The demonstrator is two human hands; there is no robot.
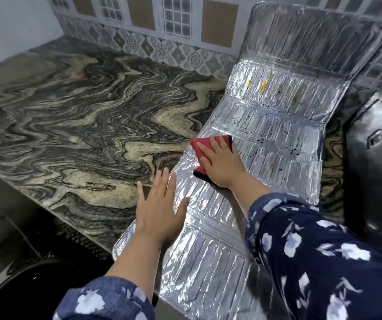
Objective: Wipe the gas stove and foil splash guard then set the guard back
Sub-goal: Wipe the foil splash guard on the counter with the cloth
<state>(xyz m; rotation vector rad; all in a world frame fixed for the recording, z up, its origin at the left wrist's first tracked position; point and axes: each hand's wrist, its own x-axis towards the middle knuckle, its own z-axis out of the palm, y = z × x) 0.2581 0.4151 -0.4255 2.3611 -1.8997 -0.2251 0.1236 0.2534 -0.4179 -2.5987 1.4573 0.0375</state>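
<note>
Red cloth (pixel 210 146): mostly hidden beneath right hand (pixel 220 162). Foil splash guard (pixel 266 125): near end covered by sleeves, far panel cropped. Gas stove (pixel 374 162): cut off at right edge.

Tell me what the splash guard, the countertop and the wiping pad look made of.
Splash guard: thin embossed aluminium foil, shiny, creased at the folds. Countertop: polished stone, probably granite, with wavy black-and-tan veining. Wiping pad: red cloth or sponge, matte, dark-edged; which one is unclear.

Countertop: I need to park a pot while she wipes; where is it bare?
The marble countertop is bare from the foil guard leftward to the tiled wall. The right is crowded: guard, left hand, right hand on red cloth.
</note>
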